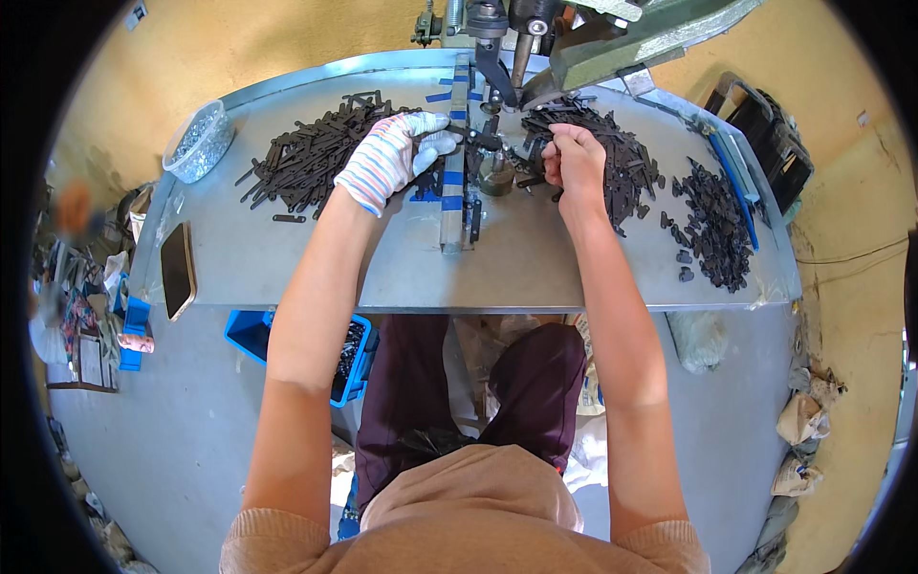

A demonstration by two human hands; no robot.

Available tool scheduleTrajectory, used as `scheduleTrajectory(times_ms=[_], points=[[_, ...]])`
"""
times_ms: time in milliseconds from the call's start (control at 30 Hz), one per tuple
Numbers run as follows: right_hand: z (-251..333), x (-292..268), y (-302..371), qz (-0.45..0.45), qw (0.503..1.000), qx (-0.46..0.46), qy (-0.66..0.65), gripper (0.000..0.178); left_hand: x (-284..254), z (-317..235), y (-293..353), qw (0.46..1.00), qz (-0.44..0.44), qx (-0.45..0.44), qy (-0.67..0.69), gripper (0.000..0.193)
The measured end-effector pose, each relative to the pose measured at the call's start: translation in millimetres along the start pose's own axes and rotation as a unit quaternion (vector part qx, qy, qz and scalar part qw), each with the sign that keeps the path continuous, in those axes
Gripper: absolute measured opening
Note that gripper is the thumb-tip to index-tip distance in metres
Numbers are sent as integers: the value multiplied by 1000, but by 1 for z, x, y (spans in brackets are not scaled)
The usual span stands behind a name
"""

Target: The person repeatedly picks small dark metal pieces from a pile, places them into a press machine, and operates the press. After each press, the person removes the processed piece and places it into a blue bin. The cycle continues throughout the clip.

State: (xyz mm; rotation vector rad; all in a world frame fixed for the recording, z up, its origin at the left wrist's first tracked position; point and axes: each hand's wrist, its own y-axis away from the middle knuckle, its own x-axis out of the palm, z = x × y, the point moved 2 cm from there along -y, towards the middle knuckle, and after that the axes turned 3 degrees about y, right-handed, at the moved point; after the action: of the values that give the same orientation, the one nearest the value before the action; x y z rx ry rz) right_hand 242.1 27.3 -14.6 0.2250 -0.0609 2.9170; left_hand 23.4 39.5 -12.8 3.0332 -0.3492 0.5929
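Note:
My left hand (390,160), in a white glove with coloured stripes, pinches the end of a black flat strip (485,141) beside the metal fixture of a bench machine (497,177). The strip reaches across the fixture under the machine's dark upright tool (488,48). Bare, my right hand (577,165) has its fingers curled together at the near edge of a heap of black parts (626,172); what they hold, if anything, is too small to tell. Left of my gloved hand lies a wide heap of black flat strips (311,158).
A metal bar with blue tape (452,203) runs between the heaps. Small black pieces (712,230) lie at the right of the metal table (516,277). At the left are a clear tub (199,143) and a phone (178,271). A blue bin (359,368) stands below the edge.

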Motion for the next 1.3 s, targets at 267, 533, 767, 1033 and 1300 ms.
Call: scheduleTrajectory(times_ms=[267,533,767,1033,1300], points=[[13,-6,-6,-17,998,38,-55,19,46,-23,33,942,144,-58,-298,33],[50,-1,75,84,990,-65,87,17,41,-36,25,995,75,-15,-66,37],[45,86,162,121,871,-424,218,22,46,-48,41,922,-12,82,378,42],[34,94,180,244,887,-378,106,16,37,-51,78,883,-89,107,448,57],[48,72,196,227,816,-431,311,24,50,-69,95,776,-262,354,-452,27]])
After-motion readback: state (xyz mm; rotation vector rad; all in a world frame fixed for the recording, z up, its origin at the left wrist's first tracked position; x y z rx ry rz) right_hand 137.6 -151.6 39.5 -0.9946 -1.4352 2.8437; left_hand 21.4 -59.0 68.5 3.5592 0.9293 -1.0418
